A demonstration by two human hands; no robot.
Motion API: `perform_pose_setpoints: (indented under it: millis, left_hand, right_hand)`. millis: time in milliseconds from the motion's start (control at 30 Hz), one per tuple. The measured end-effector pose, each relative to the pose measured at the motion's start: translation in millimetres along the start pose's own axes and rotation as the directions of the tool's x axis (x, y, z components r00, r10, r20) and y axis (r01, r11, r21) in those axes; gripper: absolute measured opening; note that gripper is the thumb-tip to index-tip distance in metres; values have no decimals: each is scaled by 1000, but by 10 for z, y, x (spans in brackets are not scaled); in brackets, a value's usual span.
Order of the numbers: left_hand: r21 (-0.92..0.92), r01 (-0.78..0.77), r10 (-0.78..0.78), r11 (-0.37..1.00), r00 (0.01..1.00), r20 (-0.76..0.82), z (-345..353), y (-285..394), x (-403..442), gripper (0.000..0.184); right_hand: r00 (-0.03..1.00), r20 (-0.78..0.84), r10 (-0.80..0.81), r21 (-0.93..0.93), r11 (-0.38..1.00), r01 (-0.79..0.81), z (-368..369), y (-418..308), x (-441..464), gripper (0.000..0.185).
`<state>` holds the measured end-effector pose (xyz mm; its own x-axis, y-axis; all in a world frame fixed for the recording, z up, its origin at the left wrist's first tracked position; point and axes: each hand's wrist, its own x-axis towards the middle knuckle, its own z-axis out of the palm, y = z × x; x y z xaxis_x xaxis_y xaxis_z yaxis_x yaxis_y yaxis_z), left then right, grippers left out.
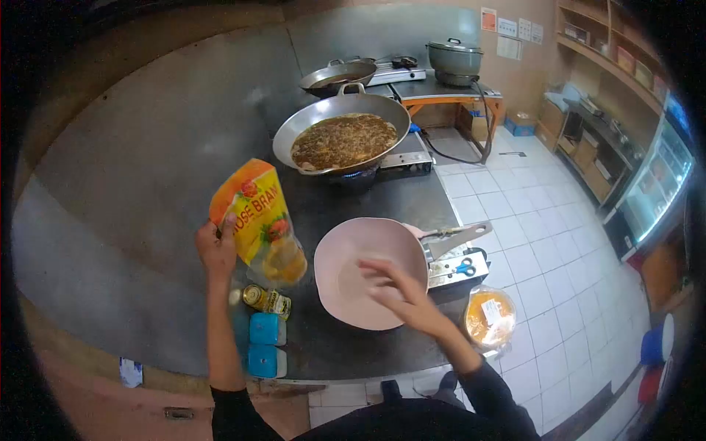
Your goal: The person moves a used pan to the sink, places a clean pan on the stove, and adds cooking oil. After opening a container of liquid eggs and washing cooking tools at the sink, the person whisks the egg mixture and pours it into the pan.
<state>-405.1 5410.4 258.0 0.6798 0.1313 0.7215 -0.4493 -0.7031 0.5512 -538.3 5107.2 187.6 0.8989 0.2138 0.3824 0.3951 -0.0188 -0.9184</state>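
My left hand (218,248) grips the left edge of a yellow and orange plastic pouch (257,213) printed "Rose Brand". The pouch is held up over the left of the counter, and its lower part looks see-through. My right hand (404,294) hovers over a pink pan (334,283), fingers apart and holding nothing. No food shows in the pan, whose handle (463,237) points right. Below the pouch stand a yellow-labelled jar (268,300) and two blue-lidded containers (268,328) (266,361).
A large wok (294,136) of bubbling brown liquid sits over a blue flame. Behind it are another wok (316,79) and a big lidded pot (454,60). Blue scissors (465,267) lie on the stove's edge, near a wrapped orange item (489,316) at the counter's right.
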Motion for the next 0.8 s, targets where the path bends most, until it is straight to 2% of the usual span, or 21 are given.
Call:
perform_pose_setpoints:
  millis: [67, 100, 167, 200, 267, 300, 367, 400, 467, 533, 633, 700, 800]
  left_hand:
    - [-59, -85, 92, 995, 987, 132, -126, 196, 15, 35]
    - [-62, -90, 98, 994, 986, 137, -191, 380, -29, 35]
    - [-153, 112, -46, 982, 924, 379, -247, 709, -210, 27]
    - [-150, 114, -47, 982, 920, 389, -202, 679, -285, 27]
    - [-207, 190, -59, 960, 856, 514, -43, 547, -403, 23]
    - [-208, 194, -59, 959, 850, 524, 20, 528, -439, 23]
    - [-180, 224, -79, 958, 807, 585, 143, 518, -514, 23]
    - [-155, 255, -105, 954, 774, 624, 204, 524, -545, 23]
    - [-126, 276, -124, 953, 735, 666, 365, 440, -637, 22]
    - [-98, 286, -139, 953, 701, 700, 470, 398, -700, 22]
    - [-160, 282, -78, 946, 677, 732, 572, 364, -758, 23]
    - [-72, 208, -83, 976, 650, 755, 649, 281, -773, 25]
    - [-25, 187, -99, 982, 625, 775, 724, 299, -788, 27]
  right_hand:
    - [995, -91, -39, -9, 999, 39, 386, 229, 276, 65]
    - [994, -99, -40, -9, 999, 39, 545, 363, 373, 65]
    - [993, -74, 92, 138, 987, -82, 825, 612, 417, 76]
    - [992, -80, 100, 144, 986, -88, 930, 685, 348, 76]
    - [969, 99, 226, 540, 806, -243, 1148, 808, 142, 79]
    - [968, 91, 235, 542, 803, -246, 1253, 839, 21, 79]
    - [932, 73, 356, 801, 536, -267, 1432, 875, -233, 75]
    - [926, 62, 372, 807, 527, -266, 1480, 889, -317, 75]
    - [874, 182, 450, 895, 294, -337, 1554, 923, -438, 72]
    - [855, 191, 481, 913, 233, -336, 1589, 893, -505, 70]
    - [838, 238, 492, 926, 144, -348, 1590, 823, -562, 66]
    - [840, 264, 474, 930, 105, -351, 1607, 802, -582, 63]
    - [811, 285, 511, 934, 40, -354, 1644, 783, -571, 60]
